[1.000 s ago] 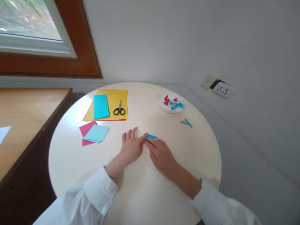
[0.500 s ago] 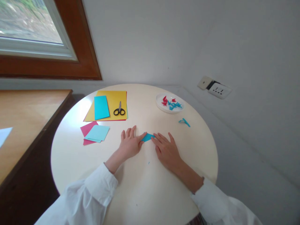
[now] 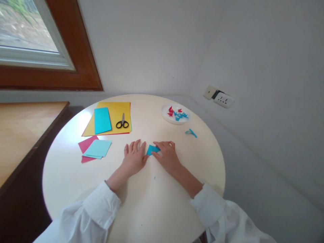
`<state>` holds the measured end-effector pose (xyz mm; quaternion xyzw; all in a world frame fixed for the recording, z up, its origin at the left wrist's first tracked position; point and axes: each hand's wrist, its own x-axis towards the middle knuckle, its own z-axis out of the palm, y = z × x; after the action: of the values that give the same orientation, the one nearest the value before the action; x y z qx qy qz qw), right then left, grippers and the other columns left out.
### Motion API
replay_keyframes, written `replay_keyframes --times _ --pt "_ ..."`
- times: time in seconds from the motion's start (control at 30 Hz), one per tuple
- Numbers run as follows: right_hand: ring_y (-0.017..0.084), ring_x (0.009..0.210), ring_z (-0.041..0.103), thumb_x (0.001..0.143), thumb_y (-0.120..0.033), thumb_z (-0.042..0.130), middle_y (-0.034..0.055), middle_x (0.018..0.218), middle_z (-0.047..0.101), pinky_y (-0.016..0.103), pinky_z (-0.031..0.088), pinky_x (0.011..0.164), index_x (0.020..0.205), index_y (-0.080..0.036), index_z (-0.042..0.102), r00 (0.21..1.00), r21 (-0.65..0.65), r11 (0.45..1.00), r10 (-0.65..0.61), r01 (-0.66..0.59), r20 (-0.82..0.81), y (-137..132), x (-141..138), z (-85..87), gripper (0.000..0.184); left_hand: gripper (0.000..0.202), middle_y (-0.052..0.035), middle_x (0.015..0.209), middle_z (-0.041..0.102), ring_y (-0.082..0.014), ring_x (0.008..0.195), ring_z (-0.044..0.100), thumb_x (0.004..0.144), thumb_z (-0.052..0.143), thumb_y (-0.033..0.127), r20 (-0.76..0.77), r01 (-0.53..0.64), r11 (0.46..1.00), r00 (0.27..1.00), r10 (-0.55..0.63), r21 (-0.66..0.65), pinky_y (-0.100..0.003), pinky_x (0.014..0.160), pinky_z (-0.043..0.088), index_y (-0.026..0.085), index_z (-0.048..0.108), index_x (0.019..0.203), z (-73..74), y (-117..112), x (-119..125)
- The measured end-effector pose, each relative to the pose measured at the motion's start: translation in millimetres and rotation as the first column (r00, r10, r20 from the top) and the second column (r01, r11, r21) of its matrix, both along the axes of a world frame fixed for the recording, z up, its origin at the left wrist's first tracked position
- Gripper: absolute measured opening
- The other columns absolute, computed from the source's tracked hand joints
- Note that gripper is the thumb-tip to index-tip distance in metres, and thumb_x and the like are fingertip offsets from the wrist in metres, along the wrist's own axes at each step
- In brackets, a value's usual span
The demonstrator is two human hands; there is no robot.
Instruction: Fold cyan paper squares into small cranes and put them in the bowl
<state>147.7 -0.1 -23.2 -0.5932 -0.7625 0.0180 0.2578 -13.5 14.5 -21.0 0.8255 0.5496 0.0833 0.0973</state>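
A small folded piece of blue paper (image 3: pixel 152 149) lies on the white round table between both hands. My right hand (image 3: pixel 167 157) has thumb and forefinger closed on its right end, which is partly hidden. On the other side, my left hand (image 3: pixel 133 158) rests on the table with fingers spread, its thumb tip at the paper's lower left edge. A tiny blue scrap (image 3: pixel 155 177) sits nearer to me on the tabletop.
Black-handled scissors (image 3: pixel 122 122) and a blue sheet (image 3: pixel 102 120) rest on yellow paper (image 3: pixel 117 109). Light blue squares (image 3: pixel 98 148) overlap pink paper (image 3: pixel 87 144) at left. A white dish (image 3: pixel 165 118) holds small red and blue folded shapes; a blue paper piece (image 3: pixel 191 132) lies nearby.
My right fingers went from lying flat on the paper to pinching its right end. The left thumb has slid down to the paper's lower edge. The whole view has shifted somewhat.
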Motion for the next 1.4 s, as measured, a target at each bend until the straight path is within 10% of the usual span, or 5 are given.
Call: replay_keyframes --times 1.0,1.4 --pt "0.018 0.090 0.061 0.075 -0.021 0.064 0.0045 0.096 0.069 0.034 0.035 0.083 0.108 -0.021 0.059 0.973 -0.038 0.998 0.030 -0.039 -0.230 0 -1 -2.5 0.033 0.027 -0.0075 0.108 0.064 -0.0260 0.107 0.053 0.076 0.059 0.029 0.338 0.047 0.997 0.939 -0.063 0.055 -0.047 0.094 0.031 0.025 0.062 0.103 -4.7 5 -2" --pt "0.014 0.081 0.062 0.081 -0.013 0.055 0.0001 0.084 0.071 0.032 0.029 0.081 0.082 -0.022 0.064 0.946 0.076 0.959 0.283 -0.274 -0.159 -6 3 1.9 0.012 0.029 -0.0096 0.101 0.066 -0.0183 0.092 0.061 0.084 0.044 0.036 0.766 0.157 0.972 0.642 0.033 -0.174 -0.032 0.084 0.047 0.016 0.059 0.099 12.8 9 -10"
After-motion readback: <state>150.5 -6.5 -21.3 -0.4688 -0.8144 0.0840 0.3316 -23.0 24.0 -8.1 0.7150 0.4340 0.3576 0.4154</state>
